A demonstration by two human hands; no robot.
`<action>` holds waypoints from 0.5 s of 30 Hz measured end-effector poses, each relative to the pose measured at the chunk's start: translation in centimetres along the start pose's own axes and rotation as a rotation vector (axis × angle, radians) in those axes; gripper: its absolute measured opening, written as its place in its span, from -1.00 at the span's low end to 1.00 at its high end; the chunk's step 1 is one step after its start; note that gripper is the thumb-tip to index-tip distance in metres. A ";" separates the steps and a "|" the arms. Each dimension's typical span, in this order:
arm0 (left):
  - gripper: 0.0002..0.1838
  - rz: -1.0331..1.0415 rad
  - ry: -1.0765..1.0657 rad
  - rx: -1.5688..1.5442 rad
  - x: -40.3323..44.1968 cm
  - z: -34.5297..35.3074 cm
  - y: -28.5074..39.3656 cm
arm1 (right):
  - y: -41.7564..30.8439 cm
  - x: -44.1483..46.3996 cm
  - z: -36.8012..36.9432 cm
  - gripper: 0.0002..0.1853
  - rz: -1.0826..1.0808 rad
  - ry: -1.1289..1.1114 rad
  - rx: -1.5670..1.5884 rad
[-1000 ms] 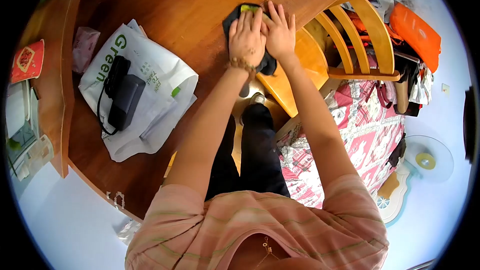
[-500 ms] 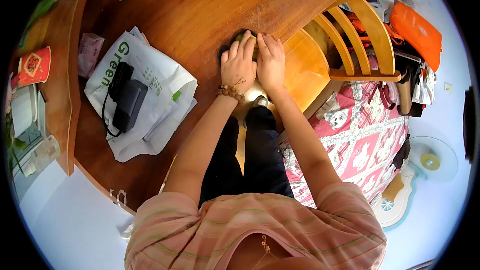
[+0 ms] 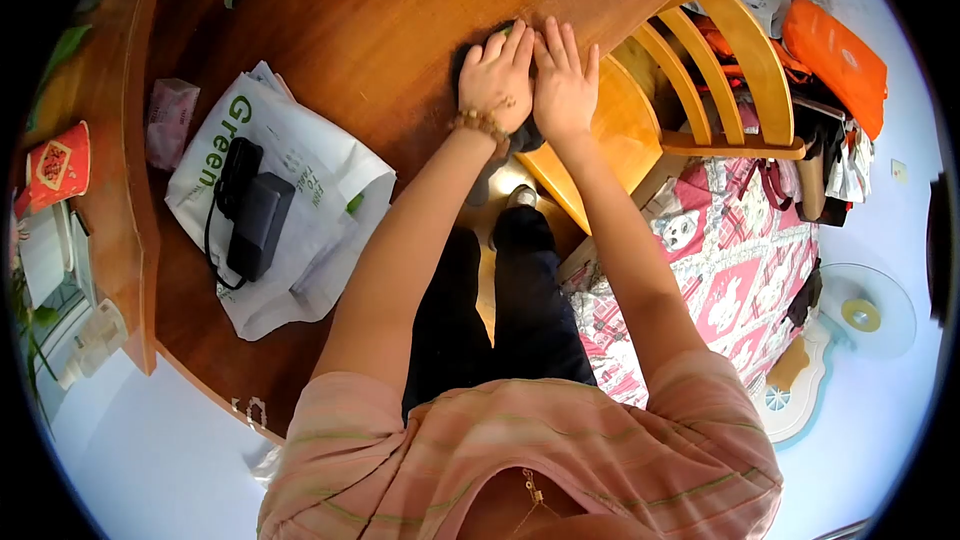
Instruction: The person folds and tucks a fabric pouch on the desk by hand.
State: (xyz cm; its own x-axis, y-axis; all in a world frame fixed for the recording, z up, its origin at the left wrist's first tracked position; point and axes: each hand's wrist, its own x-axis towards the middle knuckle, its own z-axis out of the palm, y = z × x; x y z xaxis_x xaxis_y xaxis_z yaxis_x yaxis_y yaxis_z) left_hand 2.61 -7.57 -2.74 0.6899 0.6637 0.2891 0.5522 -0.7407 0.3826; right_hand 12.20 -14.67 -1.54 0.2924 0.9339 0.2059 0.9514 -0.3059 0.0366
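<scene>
Near the desk's edge, my left hand [image 3: 494, 90], with a beaded bracelet [image 3: 482, 126] at the wrist, lies palm down with its fingers stretched out. Right beside it, my right hand [image 3: 564, 83] is also flat, its fingers extended and slightly spread. Under and around them shows a dark, soft-looking piece, perhaps cloth [image 3: 524, 136], mostly covered by the hands. A small yellow-green patch peeks out by the left fingertips. What lies beneath the palms is hidden.
On the brown wooden desk [image 3: 350, 30] lie a white plastic bag [image 3: 335, 175] with a black power adapter [image 3: 260, 225] on top, and a pink packet [image 3: 171, 122]. A wooden chair [image 3: 600, 145] stands at the desk's right edge, with a bed [image 3: 735, 250] behind it.
Both hands have moved a little forward and right along the desk edge. The right fingers are straighter and more spread. More of the dark piece shows below the hands.
</scene>
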 end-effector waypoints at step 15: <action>-0.40 0.057 -0.033 -0.035 -0.1 -0.4 1.0 | -0.3 -2.1 0.6 -0.58 0.225 0.173 0.276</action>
State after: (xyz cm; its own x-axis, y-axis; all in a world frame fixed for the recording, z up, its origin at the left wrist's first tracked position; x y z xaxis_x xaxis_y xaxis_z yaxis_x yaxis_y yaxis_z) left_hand 2.89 -8.34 -2.03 0.7351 0.6162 0.2827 0.4951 -0.7728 0.3970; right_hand 11.35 -16.44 -2.58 0.4982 0.7969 0.3416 0.8627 -0.4160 -0.2876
